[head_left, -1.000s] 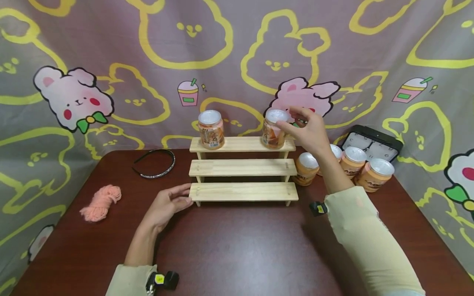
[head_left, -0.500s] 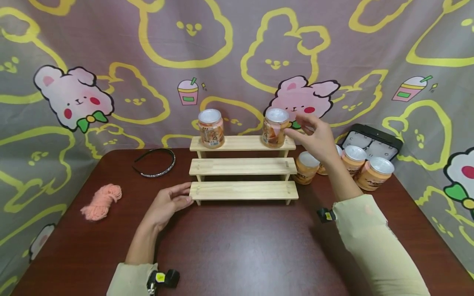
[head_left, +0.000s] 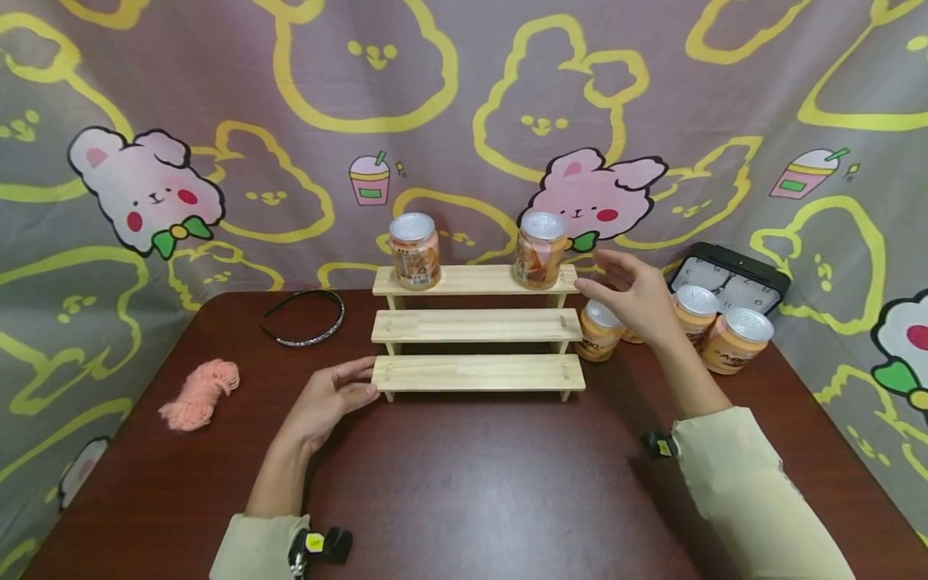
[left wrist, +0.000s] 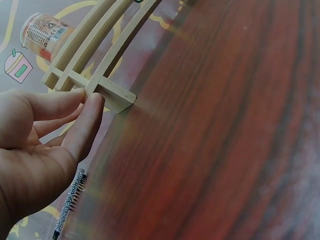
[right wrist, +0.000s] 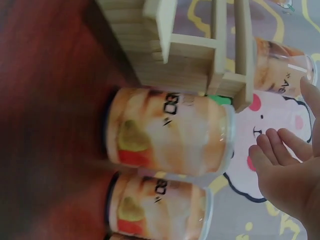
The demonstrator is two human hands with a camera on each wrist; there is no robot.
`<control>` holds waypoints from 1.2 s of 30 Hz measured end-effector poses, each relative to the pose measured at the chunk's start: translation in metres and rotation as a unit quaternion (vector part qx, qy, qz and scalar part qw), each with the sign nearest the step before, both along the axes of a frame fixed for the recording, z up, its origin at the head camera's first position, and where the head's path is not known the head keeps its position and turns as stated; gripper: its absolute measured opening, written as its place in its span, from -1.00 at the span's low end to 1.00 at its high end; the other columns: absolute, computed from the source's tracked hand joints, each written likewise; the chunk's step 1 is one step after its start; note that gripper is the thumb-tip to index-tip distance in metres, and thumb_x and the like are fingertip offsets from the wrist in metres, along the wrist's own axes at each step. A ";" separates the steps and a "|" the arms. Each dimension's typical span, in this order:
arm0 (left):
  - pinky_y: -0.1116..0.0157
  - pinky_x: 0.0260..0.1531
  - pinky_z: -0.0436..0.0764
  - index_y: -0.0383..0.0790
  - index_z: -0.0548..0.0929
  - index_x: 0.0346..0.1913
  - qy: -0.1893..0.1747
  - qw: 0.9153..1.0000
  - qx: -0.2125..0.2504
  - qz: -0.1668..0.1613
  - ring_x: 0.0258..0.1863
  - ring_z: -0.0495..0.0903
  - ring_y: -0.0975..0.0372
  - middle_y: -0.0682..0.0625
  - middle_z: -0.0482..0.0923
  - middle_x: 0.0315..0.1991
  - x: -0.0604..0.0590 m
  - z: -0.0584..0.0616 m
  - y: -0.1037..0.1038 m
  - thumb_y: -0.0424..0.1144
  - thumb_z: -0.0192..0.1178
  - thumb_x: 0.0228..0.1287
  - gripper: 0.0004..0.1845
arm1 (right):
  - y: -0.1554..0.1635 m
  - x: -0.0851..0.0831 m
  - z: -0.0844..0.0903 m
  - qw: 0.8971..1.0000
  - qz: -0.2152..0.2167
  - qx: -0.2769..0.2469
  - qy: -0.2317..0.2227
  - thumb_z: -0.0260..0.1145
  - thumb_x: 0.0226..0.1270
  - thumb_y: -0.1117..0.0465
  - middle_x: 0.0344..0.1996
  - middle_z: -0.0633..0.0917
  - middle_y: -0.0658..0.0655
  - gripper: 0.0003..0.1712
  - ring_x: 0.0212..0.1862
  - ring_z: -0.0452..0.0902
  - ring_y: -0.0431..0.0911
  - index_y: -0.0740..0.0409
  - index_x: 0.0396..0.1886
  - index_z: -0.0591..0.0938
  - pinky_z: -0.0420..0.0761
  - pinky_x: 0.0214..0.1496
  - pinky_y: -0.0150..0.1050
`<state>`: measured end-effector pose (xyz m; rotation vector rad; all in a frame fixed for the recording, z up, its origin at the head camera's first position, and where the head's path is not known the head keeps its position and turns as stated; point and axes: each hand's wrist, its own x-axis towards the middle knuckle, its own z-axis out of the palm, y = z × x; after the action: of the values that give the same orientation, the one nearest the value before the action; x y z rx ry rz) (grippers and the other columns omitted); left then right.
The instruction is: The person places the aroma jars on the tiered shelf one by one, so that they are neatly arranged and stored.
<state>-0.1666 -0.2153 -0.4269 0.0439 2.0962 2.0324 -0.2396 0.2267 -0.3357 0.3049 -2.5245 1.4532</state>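
Observation:
My left hand (head_left: 322,407) pinches the left end of the lowest tier of a three-tier wooden display stand (head_left: 478,373); in the left wrist view, thumb and finger meet at the plank's end (left wrist: 93,84). Two orange-labelled jars with silvery lids stand upright on the top tier, one on the left (head_left: 416,259) and one on the right (head_left: 539,259). My right hand (head_left: 641,302) is just right of the top tier, holding nothing, fingers loosely bent and apart from the right jar. Below it, another such jar (head_left: 598,337) stands on the table beside the stand.
More matching jars (head_left: 734,345) stand on the table at the right, one partly hidden behind my right hand. Behind them leans a black-framed clock (head_left: 725,278). A glittery headband (head_left: 319,334) and a peach yarn skein (head_left: 199,395) lie on the left. A patterned curtain (head_left: 464,161) backs the table.
My right hand has let go of the right jar on the top tier and drawn away to the right and downward. My left hand has stayed on the stand.

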 end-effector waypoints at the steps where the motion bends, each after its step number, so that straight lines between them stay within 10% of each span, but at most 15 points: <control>1: 0.34 0.07 0.67 -0.59 0.28 0.44 0.000 1.000 0.001 0.000 -0.08 0.64 0.32 -0.50 0.38 0.25 0.000 0.000 0.000 -0.63 0.07 0.39 -0.43 | 0.001 0.001 -0.002 1.000 -0.003 0.004 -0.001 0.49 0.31 0.04 0.30 0.53 0.36 -0.20 0.33 0.45 0.20 0.32 0.42 0.44 0.47 0.37 0.14; 24: 0.35 0.06 0.67 -0.56 0.30 0.44 0.000 1.000 -0.010 0.003 -0.07 0.65 0.33 -0.49 0.39 0.26 0.000 0.002 0.000 -0.62 0.09 0.38 -0.43 | 0.026 0.008 -0.032 0.999 0.014 0.041 -0.023 0.48 0.32 0.14 0.33 0.49 0.41 -0.23 0.35 0.40 0.24 0.45 0.39 0.43 0.43 0.39 0.14; 36: 0.36 0.06 0.67 -0.56 0.31 0.44 -0.001 1.000 -0.011 0.004 -0.06 0.64 0.33 -0.49 0.39 0.25 0.000 0.003 0.000 -0.60 0.10 0.38 -0.43 | 0.026 0.009 -0.041 0.992 -0.007 0.118 -0.037 0.50 0.28 0.02 0.18 0.57 0.45 -0.18 0.05 0.50 0.20 0.44 0.36 0.45 0.58 0.00 0.05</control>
<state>-0.1668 -0.2152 -0.4243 0.0307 2.1199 2.0125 -0.2302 0.2529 -0.3769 0.2736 -2.7559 1.1826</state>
